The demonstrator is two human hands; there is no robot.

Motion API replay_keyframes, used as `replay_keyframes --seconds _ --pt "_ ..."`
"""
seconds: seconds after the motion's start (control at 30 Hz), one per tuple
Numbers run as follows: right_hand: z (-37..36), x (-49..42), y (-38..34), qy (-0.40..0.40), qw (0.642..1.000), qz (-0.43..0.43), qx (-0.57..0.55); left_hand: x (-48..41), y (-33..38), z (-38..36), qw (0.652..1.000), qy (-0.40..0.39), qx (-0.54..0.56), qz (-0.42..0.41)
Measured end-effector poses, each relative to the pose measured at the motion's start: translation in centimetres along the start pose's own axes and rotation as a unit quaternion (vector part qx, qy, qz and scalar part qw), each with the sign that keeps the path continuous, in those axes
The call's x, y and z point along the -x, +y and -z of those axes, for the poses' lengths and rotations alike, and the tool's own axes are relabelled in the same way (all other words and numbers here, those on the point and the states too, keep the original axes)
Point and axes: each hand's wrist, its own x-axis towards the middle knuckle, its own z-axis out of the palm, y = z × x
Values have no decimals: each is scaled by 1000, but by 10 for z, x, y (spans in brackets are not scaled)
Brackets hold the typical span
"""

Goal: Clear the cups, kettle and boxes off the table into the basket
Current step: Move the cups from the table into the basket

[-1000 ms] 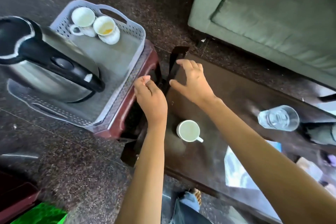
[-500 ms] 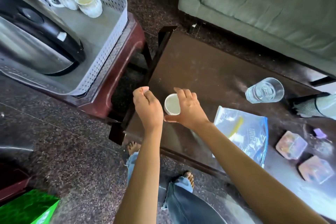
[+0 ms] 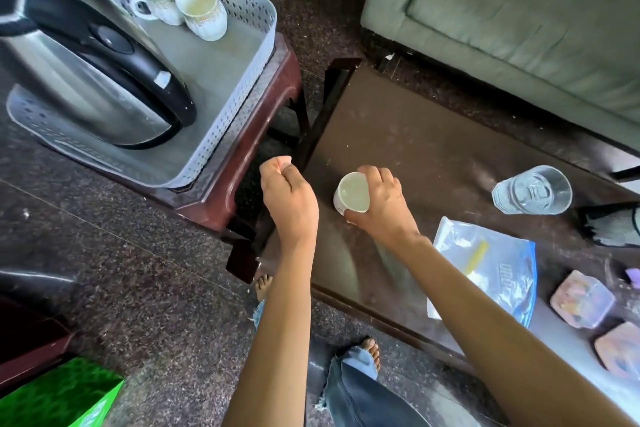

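White teacup (image 3: 350, 191) is gripped by the right hand (image 3: 384, 206), fingers curled round its rim, over the table (image 3: 415, 135). Just left of it, the left hand (image 3: 289, 198) is fisted and holds nothing visible. Beyond it, the grey basket (image 3: 258, 22) holds the kettle (image 3: 86, 80).

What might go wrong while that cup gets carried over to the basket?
The right hand grips the white cup by its side, above the end of the table; a slip could drop it on the table or the floor. The kettle fills much of the basket and two cups stand in its far corner, so setting this one down might knock them.
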Motion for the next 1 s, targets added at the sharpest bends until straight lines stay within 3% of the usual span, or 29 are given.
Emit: replay_keyframes --seconds 0.43,0.67,0.83,1.0 --pt "97 -124 -139 164 978 114 -53 -106 84 5 996 36 45 -70" --pt "112 -185 -209 114 977 174 -46 -148 109 3 992 78 98 -28" --pt "85 -211 -234 67 984 164 12 -177 114 1 986 106 123 39" --pt "54 -220 -232 78 988 121 54 -194 111 1 985 100 123 63"
